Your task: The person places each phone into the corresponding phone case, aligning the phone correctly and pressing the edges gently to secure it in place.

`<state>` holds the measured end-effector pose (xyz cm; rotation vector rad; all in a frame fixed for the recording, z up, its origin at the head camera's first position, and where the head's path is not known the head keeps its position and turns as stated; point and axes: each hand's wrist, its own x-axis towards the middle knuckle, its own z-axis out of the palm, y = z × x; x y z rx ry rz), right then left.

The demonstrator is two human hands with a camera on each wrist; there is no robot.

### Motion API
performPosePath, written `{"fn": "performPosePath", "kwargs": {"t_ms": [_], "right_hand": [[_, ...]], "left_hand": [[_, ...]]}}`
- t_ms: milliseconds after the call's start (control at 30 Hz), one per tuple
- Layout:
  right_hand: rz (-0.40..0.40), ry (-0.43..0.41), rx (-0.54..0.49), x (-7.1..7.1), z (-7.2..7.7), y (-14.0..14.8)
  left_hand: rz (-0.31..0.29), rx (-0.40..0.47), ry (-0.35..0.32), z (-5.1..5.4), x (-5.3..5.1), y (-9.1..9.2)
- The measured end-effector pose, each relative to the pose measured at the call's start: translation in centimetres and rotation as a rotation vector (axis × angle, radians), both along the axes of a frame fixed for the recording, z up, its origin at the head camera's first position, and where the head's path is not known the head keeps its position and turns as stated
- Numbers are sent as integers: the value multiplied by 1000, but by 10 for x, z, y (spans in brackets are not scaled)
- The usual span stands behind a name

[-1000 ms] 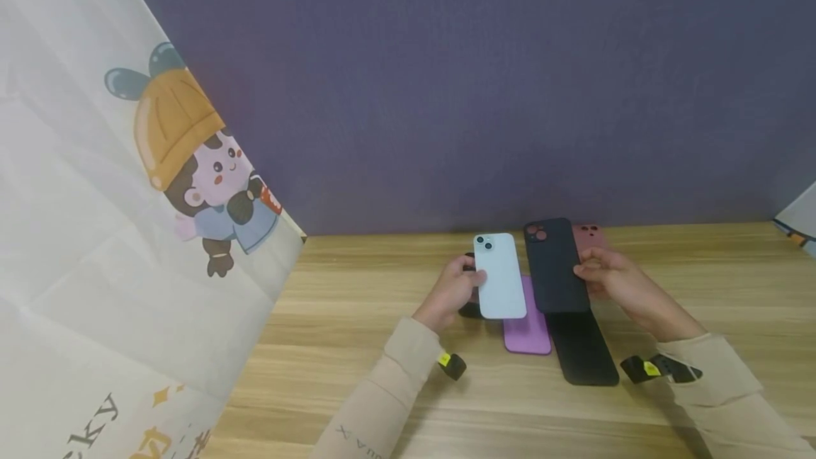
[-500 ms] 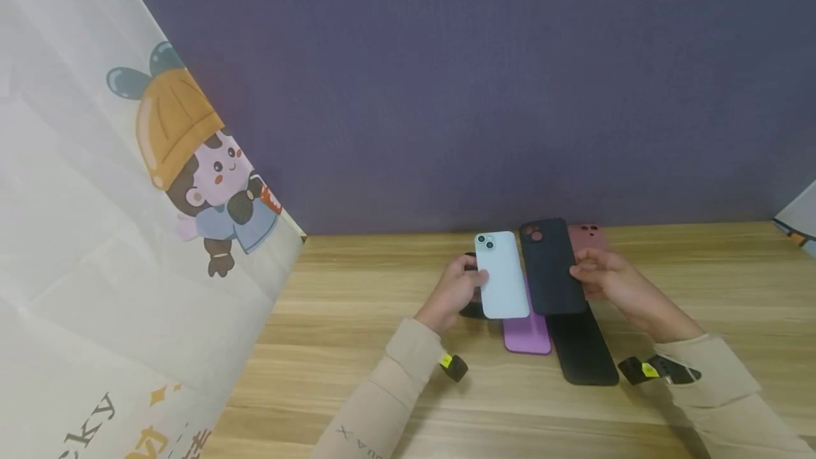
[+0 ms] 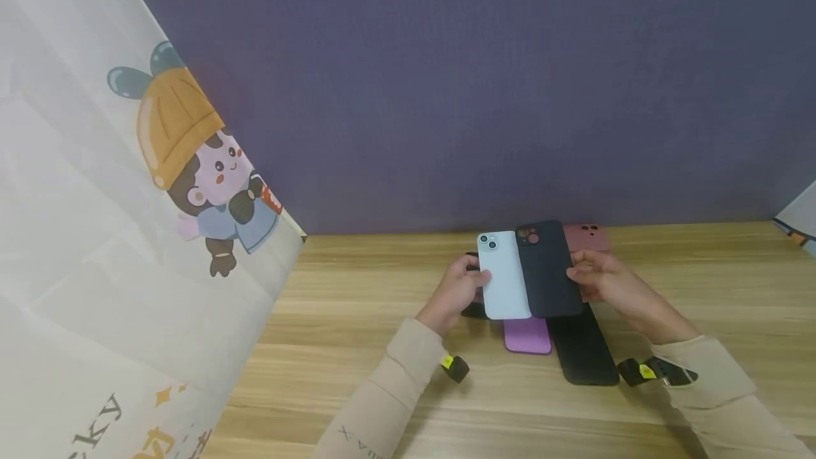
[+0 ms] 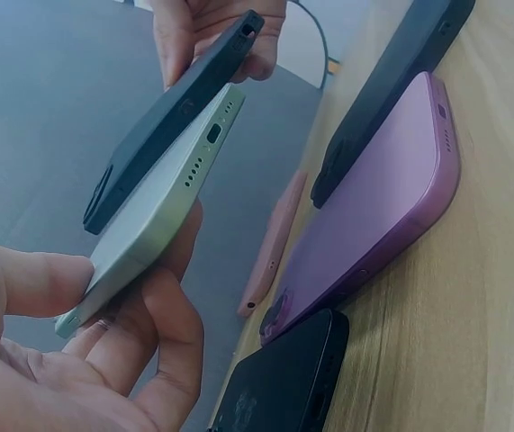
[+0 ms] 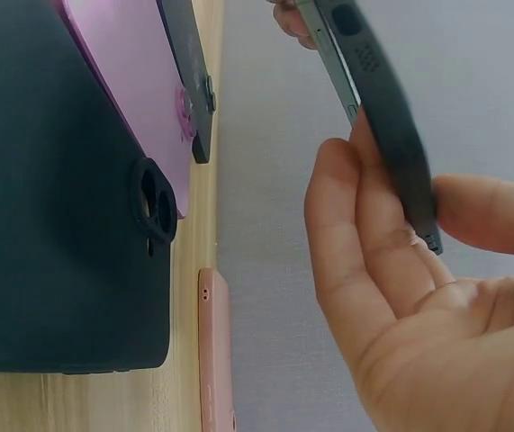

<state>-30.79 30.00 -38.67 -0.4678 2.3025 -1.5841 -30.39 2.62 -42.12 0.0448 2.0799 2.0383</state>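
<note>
My left hand (image 3: 455,289) pinches the left edge of a pale mint phone (image 3: 506,282), its back with two lenses facing up. My right hand (image 3: 608,282) grips the right edge of a black phone case (image 3: 551,275) with a camera cutout. Both are held above the table, side by side, the case overlapping the phone's right edge in the head view. The left wrist view shows the phone's port end (image 4: 213,135) with the case (image 4: 166,126) tilted close over its back; whether they touch I cannot tell.
On the wooden table (image 3: 357,346) below lie a purple phone (image 3: 528,337), a large black phone or case (image 3: 583,353), a pink phone (image 3: 585,238) at the back and a black phone (image 4: 284,378) beneath my left hand. A dark blue-grey panel (image 3: 472,91) rises behind.
The black case has moved left and slightly down, up to the pale phone. The phone has shifted a little right, so the gap between them has closed in the head view.
</note>
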Motion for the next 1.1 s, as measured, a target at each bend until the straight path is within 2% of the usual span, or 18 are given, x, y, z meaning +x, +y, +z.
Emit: {"fn": "performPosePath", "kwargs": {"t_ms": [100,600,967,1100], "right_hand": [[-9,4,0,6,0,-3],[-127,-3,-6,73,-11,-32],[-183,14,31,99,-10,-47],[-189,13,15,109,-10,-53]], "left_hand": [[-10,1,-4,0,4,-2],[-124,-6,2,2,46,-30],[-179,6,3,1,61,-41],[-196,13,4,1,66,-46]]}}
